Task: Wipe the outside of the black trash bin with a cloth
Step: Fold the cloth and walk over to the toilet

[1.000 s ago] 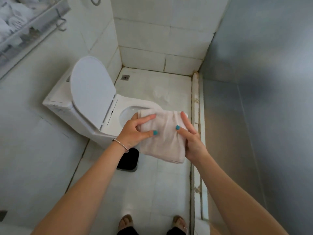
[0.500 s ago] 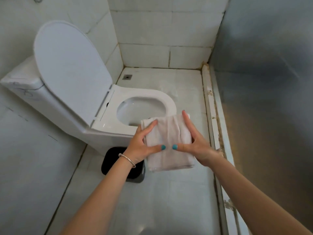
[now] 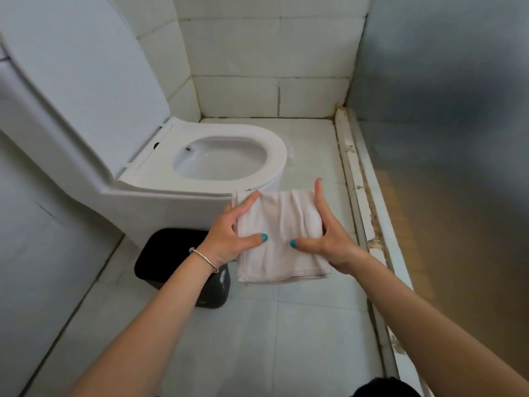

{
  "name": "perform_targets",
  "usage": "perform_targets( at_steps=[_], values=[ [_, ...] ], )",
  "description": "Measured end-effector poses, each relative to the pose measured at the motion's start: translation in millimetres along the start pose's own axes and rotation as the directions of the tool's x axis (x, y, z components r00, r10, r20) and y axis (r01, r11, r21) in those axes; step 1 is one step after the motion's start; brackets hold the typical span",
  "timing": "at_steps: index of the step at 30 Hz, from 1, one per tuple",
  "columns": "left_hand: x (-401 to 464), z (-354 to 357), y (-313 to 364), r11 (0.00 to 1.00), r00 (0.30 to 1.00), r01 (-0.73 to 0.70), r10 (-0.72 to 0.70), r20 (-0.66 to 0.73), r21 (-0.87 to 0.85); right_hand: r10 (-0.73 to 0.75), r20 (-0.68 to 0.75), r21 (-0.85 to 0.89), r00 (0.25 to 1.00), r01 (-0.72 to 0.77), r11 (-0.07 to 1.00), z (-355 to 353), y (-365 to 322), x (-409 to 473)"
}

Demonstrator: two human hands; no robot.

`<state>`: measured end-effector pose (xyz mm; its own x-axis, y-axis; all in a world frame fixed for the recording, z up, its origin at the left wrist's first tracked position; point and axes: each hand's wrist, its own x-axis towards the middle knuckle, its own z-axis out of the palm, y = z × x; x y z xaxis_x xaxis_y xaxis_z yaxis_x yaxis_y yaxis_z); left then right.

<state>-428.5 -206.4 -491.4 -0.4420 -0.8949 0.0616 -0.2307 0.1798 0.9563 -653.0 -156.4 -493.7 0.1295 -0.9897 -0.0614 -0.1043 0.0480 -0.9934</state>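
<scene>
- Both hands hold folded cloth (image 3: 282, 236) in the air: left hand (image 3: 229, 236) and right hand (image 3: 329, 239) each pinch a side edge, thumb on top.
- Cloth's long axis runs away from me, hem nearest.
- Black trash bin (image 3: 160, 253) upright on floor beside toilet (image 3: 200, 179), under my left wrist; contents not visible.

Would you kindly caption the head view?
Both hands hold a folded cloth above the black bin.

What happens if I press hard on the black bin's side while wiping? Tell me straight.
The black bin looks small and thin-walled, so it is probably light and may slide on the smooth floor tiles. It stands beside the toilet, which might stop it sliding that way. Its narrow, upright shape suggests it could tip.
</scene>
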Motion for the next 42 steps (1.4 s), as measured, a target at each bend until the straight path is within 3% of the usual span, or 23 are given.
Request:
perform_targets(
  at_steps=[7, 17, 24, 33, 42],
  values=[
    [-28, 16, 17, 0.995, 0.998, -0.068, 0.067, 0.012, 0.067, -0.002, 0.046, -0.086, 0.999, 0.006, 0.996, -7, -10, -39],
    [-37, 20, 10, 0.992, 1.000, -0.027, 0.029, -0.011, 0.122, 0.010, 0.028, -0.090, 1.000, -0.007, 0.996, 0, -9, -46],
    [-3, 7, 8, 0.999, 0.998, 0.035, -0.034, -0.043, 0.019, 0.060, 0.052, -0.004, 0.997, -0.060, 0.998, -6, -14, -3],
    [-2, -2, 29, 0.946, 0.988, 0.148, -0.156, -0.004, -0.290, 0.060, 0.052, -0.007, 0.997, -0.059, 0.998, 1, -40, 0],
    [-67, -7, 43, 0.965, 0.992, 0.121, -0.121, 0.014, -0.232, -0.002, 0.006, -0.029, 1.000, 0.002, 1.000, 38, -45, -62]
  ],
)
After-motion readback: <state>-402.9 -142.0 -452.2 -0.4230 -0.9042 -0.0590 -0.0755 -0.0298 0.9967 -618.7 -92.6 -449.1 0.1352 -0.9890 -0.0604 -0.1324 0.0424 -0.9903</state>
